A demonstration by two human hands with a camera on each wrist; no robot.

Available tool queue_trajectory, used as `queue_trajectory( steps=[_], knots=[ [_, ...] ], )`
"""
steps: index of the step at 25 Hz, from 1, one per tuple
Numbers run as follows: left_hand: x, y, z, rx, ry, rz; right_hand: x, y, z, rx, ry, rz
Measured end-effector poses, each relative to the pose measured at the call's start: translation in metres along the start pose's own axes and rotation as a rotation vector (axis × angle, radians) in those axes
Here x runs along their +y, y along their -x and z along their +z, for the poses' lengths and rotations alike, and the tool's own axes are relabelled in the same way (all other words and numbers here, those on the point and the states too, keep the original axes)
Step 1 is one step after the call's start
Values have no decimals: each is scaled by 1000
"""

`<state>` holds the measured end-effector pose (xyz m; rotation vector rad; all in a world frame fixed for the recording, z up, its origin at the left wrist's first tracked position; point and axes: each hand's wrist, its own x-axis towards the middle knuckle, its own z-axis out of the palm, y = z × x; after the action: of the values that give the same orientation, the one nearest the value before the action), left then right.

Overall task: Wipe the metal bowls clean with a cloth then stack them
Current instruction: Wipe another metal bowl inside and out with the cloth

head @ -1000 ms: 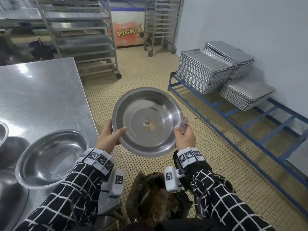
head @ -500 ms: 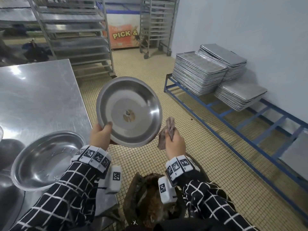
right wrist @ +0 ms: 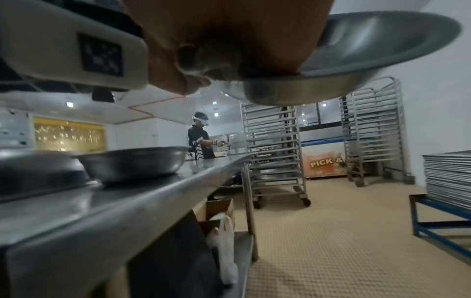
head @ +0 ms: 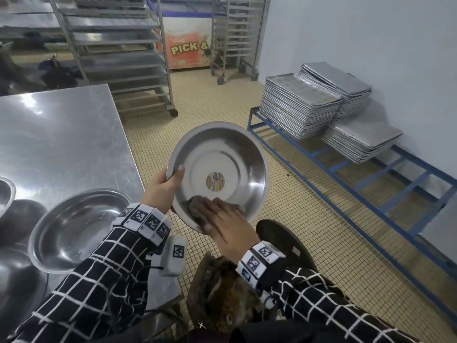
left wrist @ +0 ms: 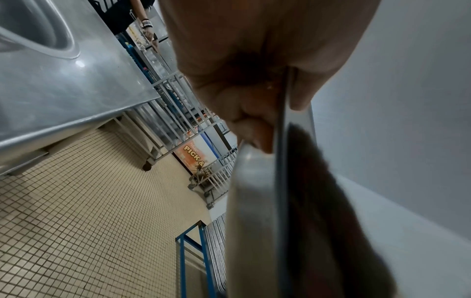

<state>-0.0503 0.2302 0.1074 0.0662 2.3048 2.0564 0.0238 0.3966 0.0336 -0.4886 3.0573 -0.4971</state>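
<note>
The left hand [head: 162,191] has a closed grip on the rim of a metal bowl [head: 223,157], thumb hooked over the inside edge and the other fingers behind the wall. The bowl is held in the air past the tabletop's right edge, above the tiled floor [head: 309,233], tilted so its inside faces the person; a round sticker [head: 214,182] sits at its centre. The right hand [head: 226,225] lies flat with fingers straight, its grip open, pressing a grey-brown cloth [head: 194,206] against the bowl's lower inner wall. In the left wrist view the cloth is only a dark blur beside the rim, so its folds cannot be made out.

On the steel tabletop [head: 61,134], near its front right corner, a second bowl [head: 74,229] stands upright, with more bowls partly cut off at the left edge. Right of the hands, stacks of baking trays [head: 299,107] rest on a low blue frame [head: 351,194] along the wall; 2 wheeled racks [head: 118,53] stand behind. Both forearms, in black checked sleeves, reach forward.
</note>
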Motion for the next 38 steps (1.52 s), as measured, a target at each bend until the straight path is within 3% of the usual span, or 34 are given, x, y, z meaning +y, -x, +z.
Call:
queue_trajectory(
  steps=[3, 6, 11, 14, 17, 19, 21, 24, 26, 30, 33, 38],
  knots=[
    [1, 1, -1, -40, 1, 25, 47, 1, -9, 14, 285, 139],
    [0, 2, 3, -21, -9, 39, 54, -4, -13, 77, 316, 308],
    [1, 1, 9, 60, -10, 58, -7, -1, 6, 254, -121, 176],
    [-3, 2, 9, 65, 1, 37, -5, 12, 15, 344, -50, 153],
    [-6, 6, 6, 42, 10, 2, 30, 23, 7, 335, 57, 286],
    [-8, 9, 9, 15, 13, -22, 54, 21, -4, 228, -31, 400],
    [-8, 11, 13, 0, 13, -58, 69, 11, -18, 214, -193, 482],
    [-11, 7, 12, -23, 56, -119, 81, -5, -44, 368, -430, 626],
    [-14, 4, 8, -47, 81, -147, 88, -10, -53, 465, -542, 640],
    [-20, 1, 3, -56, 130, -196, 87, -14, -53, 525, -705, 684],
    [-23, 0, 2, -22, 167, -185, 79, -13, -47, 558, -799, 750],
    [-32, -3, 10, 100, 248, -204, 54, -15, -38, 733, -904, 886]
  ],
)
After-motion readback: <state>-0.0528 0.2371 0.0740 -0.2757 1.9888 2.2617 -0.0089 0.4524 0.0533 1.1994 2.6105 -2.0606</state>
